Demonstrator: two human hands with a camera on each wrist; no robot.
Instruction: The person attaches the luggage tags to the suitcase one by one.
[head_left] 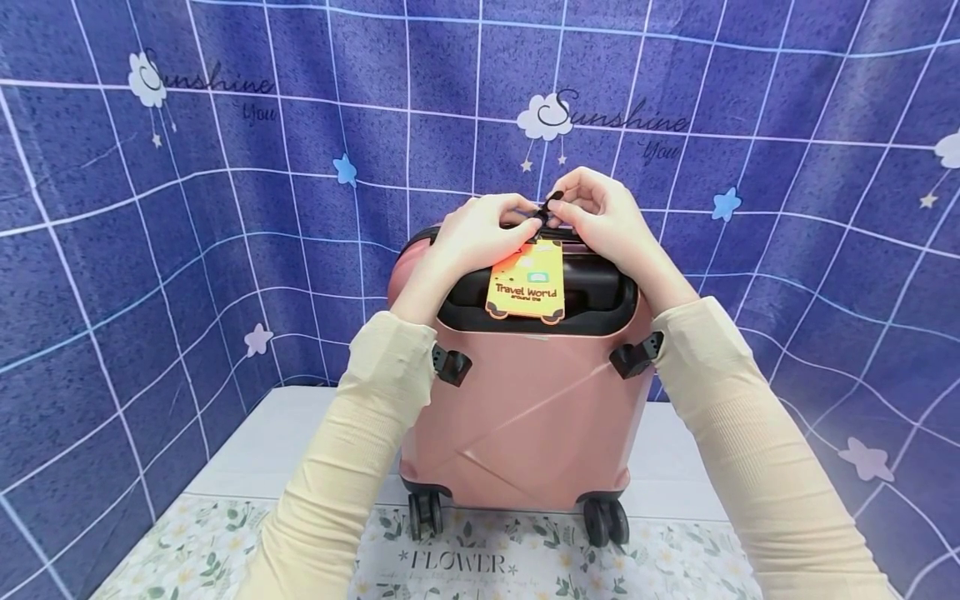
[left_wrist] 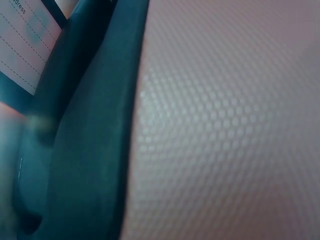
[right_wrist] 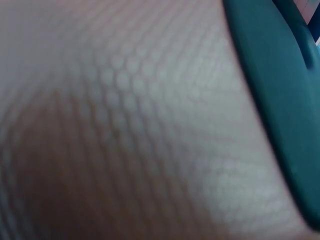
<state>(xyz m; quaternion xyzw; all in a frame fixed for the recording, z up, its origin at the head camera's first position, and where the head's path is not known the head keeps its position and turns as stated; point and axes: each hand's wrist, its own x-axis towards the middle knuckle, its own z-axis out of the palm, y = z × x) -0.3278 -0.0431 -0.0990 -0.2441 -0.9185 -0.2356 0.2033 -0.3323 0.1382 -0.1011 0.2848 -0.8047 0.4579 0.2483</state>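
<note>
A pink suitcase (head_left: 525, 417) stands upright on its wheels in the middle of the head view. In front of its black handle recess (head_left: 597, 292) hangs a yellow luggage tag (head_left: 527, 292) printed "Travel World". My left hand (head_left: 480, 236) pinches the tag's black strap (head_left: 553, 202) just above the tag. From the other side, the fingers of my right hand (head_left: 607, 221) pinch the strap's upper end. How the strap passes around the handle is hidden behind the fingers. The left wrist view catches a lined address side of the luggage tag (left_wrist: 25, 42) beside the black trim.
Under the suitcase lie a white surface and a flower-printed mat (head_left: 457, 575). A blue gridded curtain (head_left: 465, 108) hangs behind and at both sides. A black wrist camera (head_left: 452, 365) sits at each cuff, close to the suitcase's textured shell (right_wrist: 135, 110).
</note>
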